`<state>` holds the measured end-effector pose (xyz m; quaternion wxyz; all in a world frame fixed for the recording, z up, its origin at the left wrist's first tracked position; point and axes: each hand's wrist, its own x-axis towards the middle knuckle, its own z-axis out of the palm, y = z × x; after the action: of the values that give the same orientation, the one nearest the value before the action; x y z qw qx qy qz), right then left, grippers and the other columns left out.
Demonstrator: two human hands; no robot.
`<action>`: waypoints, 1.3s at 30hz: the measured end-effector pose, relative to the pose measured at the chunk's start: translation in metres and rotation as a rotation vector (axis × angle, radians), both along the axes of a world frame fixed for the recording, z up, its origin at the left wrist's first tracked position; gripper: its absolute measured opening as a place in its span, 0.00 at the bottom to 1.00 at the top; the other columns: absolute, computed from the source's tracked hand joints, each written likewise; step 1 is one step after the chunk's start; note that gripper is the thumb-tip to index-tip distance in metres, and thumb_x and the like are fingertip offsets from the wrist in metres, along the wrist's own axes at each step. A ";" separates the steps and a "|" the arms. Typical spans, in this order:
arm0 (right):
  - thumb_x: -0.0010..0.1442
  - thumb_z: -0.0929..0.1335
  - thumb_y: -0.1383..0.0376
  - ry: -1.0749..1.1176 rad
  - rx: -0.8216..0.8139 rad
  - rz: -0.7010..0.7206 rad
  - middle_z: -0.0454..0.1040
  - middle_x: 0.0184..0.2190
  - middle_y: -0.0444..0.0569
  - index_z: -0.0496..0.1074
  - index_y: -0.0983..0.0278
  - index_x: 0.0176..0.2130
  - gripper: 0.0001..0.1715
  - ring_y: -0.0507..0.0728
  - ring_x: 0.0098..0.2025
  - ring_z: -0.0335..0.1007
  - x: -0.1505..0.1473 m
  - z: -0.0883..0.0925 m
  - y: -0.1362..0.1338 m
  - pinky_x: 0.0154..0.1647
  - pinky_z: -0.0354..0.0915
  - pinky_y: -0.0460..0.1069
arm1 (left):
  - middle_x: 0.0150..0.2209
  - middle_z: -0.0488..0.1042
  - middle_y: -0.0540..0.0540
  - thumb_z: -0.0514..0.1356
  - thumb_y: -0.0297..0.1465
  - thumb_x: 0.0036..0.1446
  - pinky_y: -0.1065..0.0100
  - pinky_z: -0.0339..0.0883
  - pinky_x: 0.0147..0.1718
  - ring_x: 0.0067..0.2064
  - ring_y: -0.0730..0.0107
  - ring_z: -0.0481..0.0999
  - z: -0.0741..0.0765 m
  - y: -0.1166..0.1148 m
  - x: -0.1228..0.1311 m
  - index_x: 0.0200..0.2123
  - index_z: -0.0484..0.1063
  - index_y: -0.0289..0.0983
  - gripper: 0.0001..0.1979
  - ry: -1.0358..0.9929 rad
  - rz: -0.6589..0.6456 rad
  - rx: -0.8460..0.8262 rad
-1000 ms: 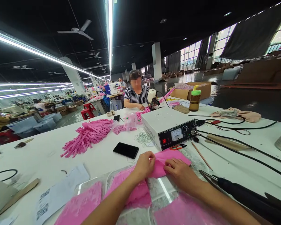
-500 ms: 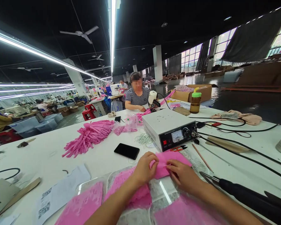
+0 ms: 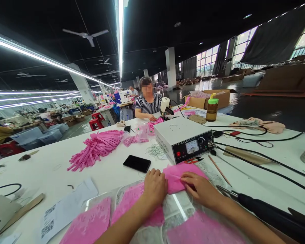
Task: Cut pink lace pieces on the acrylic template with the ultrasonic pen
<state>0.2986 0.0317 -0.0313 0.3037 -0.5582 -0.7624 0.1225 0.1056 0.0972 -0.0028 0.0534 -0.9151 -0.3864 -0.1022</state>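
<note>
A small piece of pink lace fabric (image 3: pixel 176 176) lies on the white table (image 3: pixel 51 169) in front of me. My left hand (image 3: pixel 155 186) is curled on its left edge, fingers closed over the cloth. Pinching the same piece from the right, my right hand (image 3: pixel 199 189) has its fingertips pressed together on it. More pink lace pieces (image 3: pixel 88 223) lie under a clear plastic sheet below my forearms. A black-handled tool (image 3: pixel 266 213) rests just right of my right arm.
A white control box with a dial (image 3: pixel 184 137) stands behind the fabric, cables running right. A black phone (image 3: pixel 137 163), a heap of pink strips (image 3: pixel 96 147), a jar with a green lid (image 3: pixel 211 107) and paper labels (image 3: pixel 63 210) lie around. A person in a striped shirt (image 3: pixel 148 103) sits opposite.
My left hand has closed into a tighter curl on the fabric's edge and slid slightly down. The right hand's fingers have shifted left along the pink piece.
</note>
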 end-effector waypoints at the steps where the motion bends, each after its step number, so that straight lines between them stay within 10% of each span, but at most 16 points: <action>1: 0.65 0.65 0.69 0.007 0.000 0.002 0.75 0.45 0.50 0.73 0.65 0.43 0.08 0.58 0.47 0.71 0.000 0.000 0.000 0.49 0.68 0.58 | 0.40 0.73 0.41 0.58 0.30 0.61 0.55 0.64 0.45 0.44 0.58 0.71 0.003 -0.001 0.003 0.39 0.73 0.33 0.07 -0.004 -0.017 -0.001; 9: 0.65 0.60 0.66 0.071 0.017 0.000 0.74 0.49 0.55 0.78 0.61 0.41 0.18 0.61 0.50 0.71 0.001 -0.003 -0.004 0.52 0.67 0.56 | 0.47 0.72 0.43 0.58 0.34 0.64 0.55 0.68 0.48 0.48 0.62 0.73 -0.003 0.009 0.036 0.45 0.71 0.35 0.10 -0.077 -0.109 -0.138; 23: 0.64 0.67 0.61 0.168 -0.065 -0.092 0.74 0.45 0.49 0.73 0.65 0.39 0.09 0.58 0.48 0.70 0.008 -0.010 0.001 0.50 0.67 0.59 | 0.45 0.72 0.44 0.57 0.36 0.65 0.60 0.73 0.40 0.42 0.66 0.75 0.001 0.033 0.004 0.50 0.68 0.34 0.15 -0.619 0.085 -0.516; 30: 0.65 0.66 0.60 0.174 -0.112 -0.204 0.73 0.43 0.49 0.70 0.65 0.46 0.13 0.56 0.40 0.72 0.018 -0.019 0.015 0.41 0.71 0.55 | 0.39 0.75 0.44 0.59 0.29 0.61 0.64 0.71 0.42 0.42 0.66 0.76 -0.005 -0.011 0.005 0.28 0.73 0.33 0.09 -0.371 -0.185 -0.587; 39: 0.65 0.66 0.60 0.005 -0.065 -0.423 0.70 0.50 0.52 0.69 0.63 0.50 0.15 0.59 0.47 0.70 0.033 -0.011 0.039 0.47 0.70 0.58 | 0.52 0.70 0.42 0.58 0.35 0.64 0.54 0.69 0.48 0.49 0.61 0.73 -0.003 -0.021 0.006 0.50 0.69 0.35 0.14 -0.056 -0.228 -0.458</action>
<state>0.3315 0.0712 -0.0424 0.3064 -0.7150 -0.6230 0.0821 0.1112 0.0766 -0.0059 -0.1778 -0.9378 -0.2950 -0.0430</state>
